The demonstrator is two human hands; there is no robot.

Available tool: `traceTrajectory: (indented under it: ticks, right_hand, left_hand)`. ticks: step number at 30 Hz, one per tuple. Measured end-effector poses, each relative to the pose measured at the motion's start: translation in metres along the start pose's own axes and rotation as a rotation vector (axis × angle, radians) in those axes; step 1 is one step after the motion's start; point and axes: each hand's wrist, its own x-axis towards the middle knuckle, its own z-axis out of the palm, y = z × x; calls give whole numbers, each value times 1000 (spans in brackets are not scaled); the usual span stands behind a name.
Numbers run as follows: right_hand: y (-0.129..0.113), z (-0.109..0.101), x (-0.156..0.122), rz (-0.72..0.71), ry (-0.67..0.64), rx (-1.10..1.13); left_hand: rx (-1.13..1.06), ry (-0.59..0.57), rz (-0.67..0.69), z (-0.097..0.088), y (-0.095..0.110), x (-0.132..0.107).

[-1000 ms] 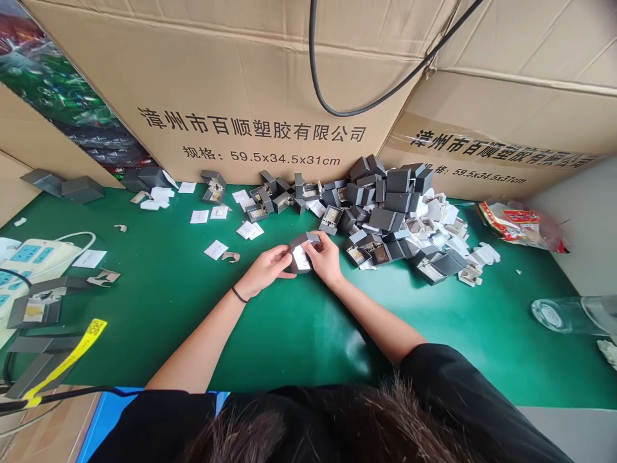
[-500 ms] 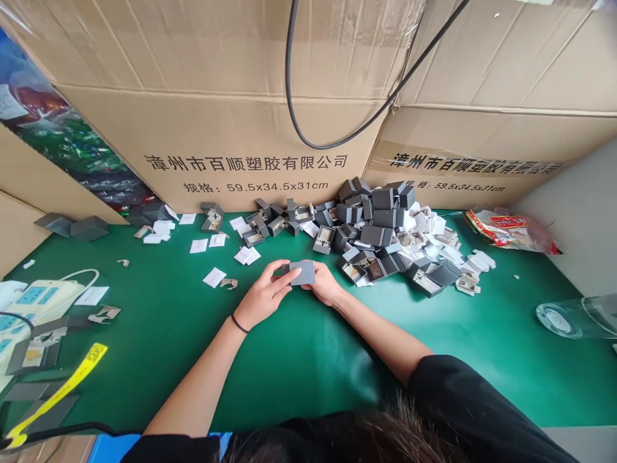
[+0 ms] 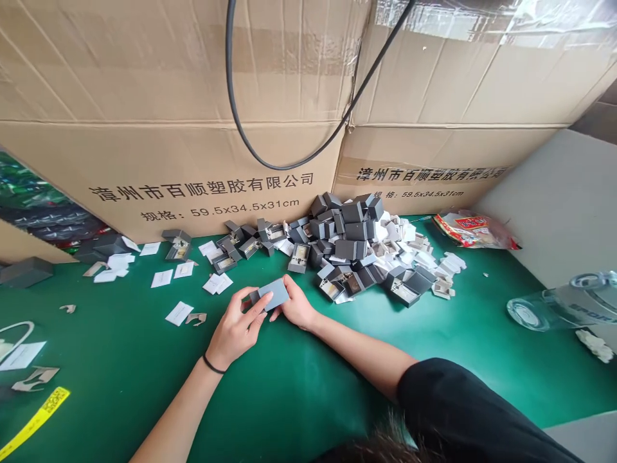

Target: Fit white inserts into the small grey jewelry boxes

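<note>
A small dark grey box [image 3: 276, 294] is held between both hands above the green table [image 3: 299, 386]. My left hand [image 3: 236, 328] grips its left side, a finger lying across the top face. On its right end, my right hand [image 3: 296, 303] is closed, with some fingertips hidden behind the box. Whether the lid is fully closed cannot be made out. Beyond my hands, a heap of similar grey boxes [image 3: 350, 249] is piled up, several of them open with pale inserts showing. Small white cards [image 3: 179, 313] and a torn insert piece [image 3: 196, 318] lie to the left.
Large cardboard cartons [image 3: 202, 154] stand along the back, with a black cable [image 3: 284, 167] looping down in front. White inserts [image 3: 409, 241] spread beside the heap. At right are a red snack bag [image 3: 475, 230] and a clear bottle [image 3: 554, 305]; a yellow strap [image 3: 38, 418] lies at left.
My view has swung to the right, so the scene sits farther left. Both hands keep hold of the grey box, which now looks a little more tilted.
</note>
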Motion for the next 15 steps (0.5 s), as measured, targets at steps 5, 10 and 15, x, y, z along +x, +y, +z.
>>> traceTrajectory:
  ticks: [5,10,15]
  right_hand:
    - [-13,-2,0,-70,-227,81]
    - [-33,-1,-2,-230,-69,2]
    - [-99,-32,-4,-344,150,-322]
  left_hand:
    - [-7,50,-163,6,-1,-2]
    - [-49,122,-144,3,3,22]
    - [-82,203,-21,-1,39,112]
